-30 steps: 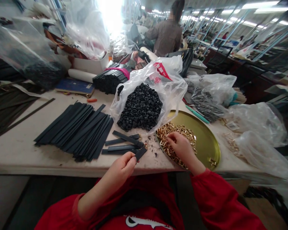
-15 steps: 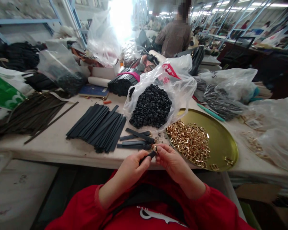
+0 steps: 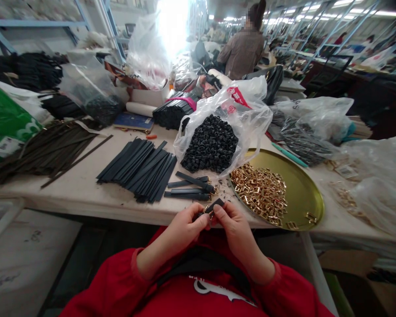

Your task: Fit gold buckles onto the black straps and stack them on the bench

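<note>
My left hand (image 3: pixel 185 225) pinches a short black strap (image 3: pixel 214 205) at the table's near edge. My right hand (image 3: pixel 230 221) meets it, fingers closed on a small gold buckle at the strap's end. Three finished straps with gold ends (image 3: pixel 189 188) lie just beyond my hands. To the right sits a round gold tray (image 3: pixel 300 193) with a heap of gold buckles (image 3: pixel 260 191). A pile of long black strips (image 3: pixel 138 167) lies to the left.
A plastic bag of black loops (image 3: pixel 211 143) stands behind the tray. More bags (image 3: pixel 310 123) crowd the right side, dark brown strips (image 3: pixel 46 149) and a green bag (image 3: pixel 3 121) the left. A person in brown (image 3: pixel 242 48) works at the far end.
My right hand left the buckle heap on the tray and came to the strap in my left hand. Both hands drew back toward my body.
</note>
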`<state>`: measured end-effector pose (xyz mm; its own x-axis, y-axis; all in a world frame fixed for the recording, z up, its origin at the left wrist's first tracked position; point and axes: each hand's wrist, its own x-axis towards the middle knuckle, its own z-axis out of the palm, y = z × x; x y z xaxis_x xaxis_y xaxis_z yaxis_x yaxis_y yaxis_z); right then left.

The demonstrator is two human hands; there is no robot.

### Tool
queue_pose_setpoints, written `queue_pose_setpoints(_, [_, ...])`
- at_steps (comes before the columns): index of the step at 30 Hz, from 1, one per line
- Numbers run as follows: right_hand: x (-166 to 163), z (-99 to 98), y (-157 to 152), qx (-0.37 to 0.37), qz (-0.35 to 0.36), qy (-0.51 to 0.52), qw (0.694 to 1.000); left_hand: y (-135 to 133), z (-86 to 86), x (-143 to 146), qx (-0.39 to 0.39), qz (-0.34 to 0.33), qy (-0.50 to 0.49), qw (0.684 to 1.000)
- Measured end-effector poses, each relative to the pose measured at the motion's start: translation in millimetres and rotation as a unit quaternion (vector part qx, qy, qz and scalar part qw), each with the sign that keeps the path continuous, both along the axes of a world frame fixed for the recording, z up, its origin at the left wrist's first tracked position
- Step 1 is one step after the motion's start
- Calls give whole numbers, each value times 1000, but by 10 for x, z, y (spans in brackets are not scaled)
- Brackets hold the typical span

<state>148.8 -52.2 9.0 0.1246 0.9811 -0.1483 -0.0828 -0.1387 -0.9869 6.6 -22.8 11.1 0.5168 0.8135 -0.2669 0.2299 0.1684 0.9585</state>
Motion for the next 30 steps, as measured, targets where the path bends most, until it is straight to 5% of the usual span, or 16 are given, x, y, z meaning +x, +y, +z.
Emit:
queue_pose_setpoints(7, [-6, -98, -18, 43, -33, -128, 990, -12, -7, 94, -92, 40, -15, 995])
queue_pose_setpoints(10, [9, -143, -32, 80, -33, -196, 977, -19, -12, 98, -21, 53, 25, 998])
queue_pose_setpoints(14, [40, -181, -11, 59, 8, -154, 986, -40, -30, 67, 108, 48, 112, 987])
queue_pose_setpoints(18, [64, -205, 21, 59, 26, -172, 983, -33, -53, 68, 115, 34, 140, 983])
queue_pose_setpoints(23, [68, -239, 37, 152, 4, -320, 935, 10, -63, 85, 103, 51, 150, 982])
queue_pose_setpoints(30, [163, -96, 157, 23, 106, -157, 982, 144, 102, 4, 67, 2, 144, 987])
